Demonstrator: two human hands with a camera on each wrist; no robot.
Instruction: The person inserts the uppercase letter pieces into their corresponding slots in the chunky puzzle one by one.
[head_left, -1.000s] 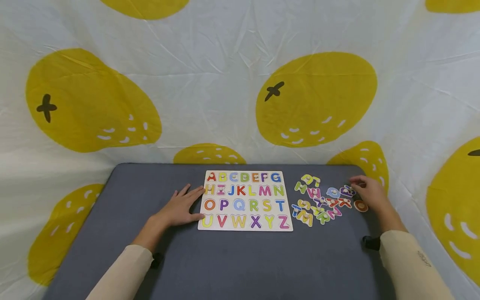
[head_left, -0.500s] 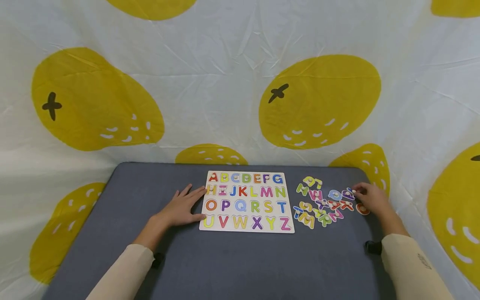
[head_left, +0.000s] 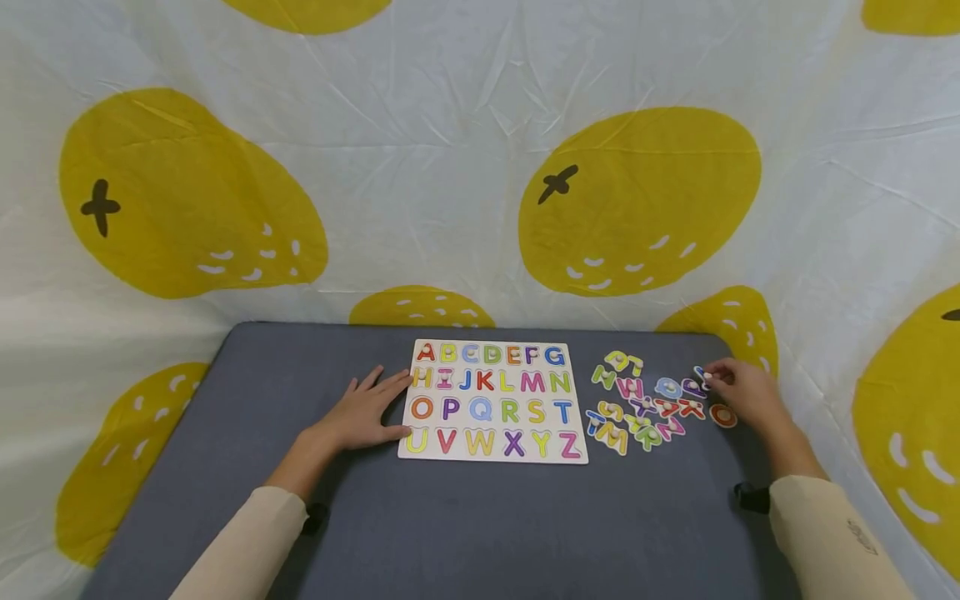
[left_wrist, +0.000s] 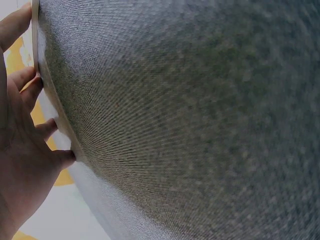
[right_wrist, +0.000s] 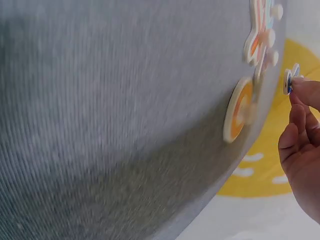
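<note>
A white alphabet puzzle board (head_left: pixel 495 457) lies flat on the table, printed with rows of coloured letters. Knobbed pieces sit in its top row and in the H and I places. My left hand (head_left: pixel 357 417) touches the board's left edge with spread fingers and thumb; the left wrist view shows the fingertips (left_wrist: pixel 66 157) near the table's surface. Above the right end of the loose pieces, my right hand (head_left: pixel 750 398) pinches a small blue letter piece (right_wrist: pixel 288 82). Fingers cover part of it, so its letter cannot be read.
Several loose knobbed letter pieces (head_left: pixel 628 389) lie right of the board, some overlapping. A round orange O piece (head_left: pixel 723 416) lies close below my right hand. Behind the grey table (head_left: pixel 487 533) hangs a white cloth (head_left: pixel 450 183) with yellow fruit prints.
My right hand has come down to the pile's right end, taken hold of the blue letter piece, and lifted it slightly. The left hand stays at the board's edge.
</note>
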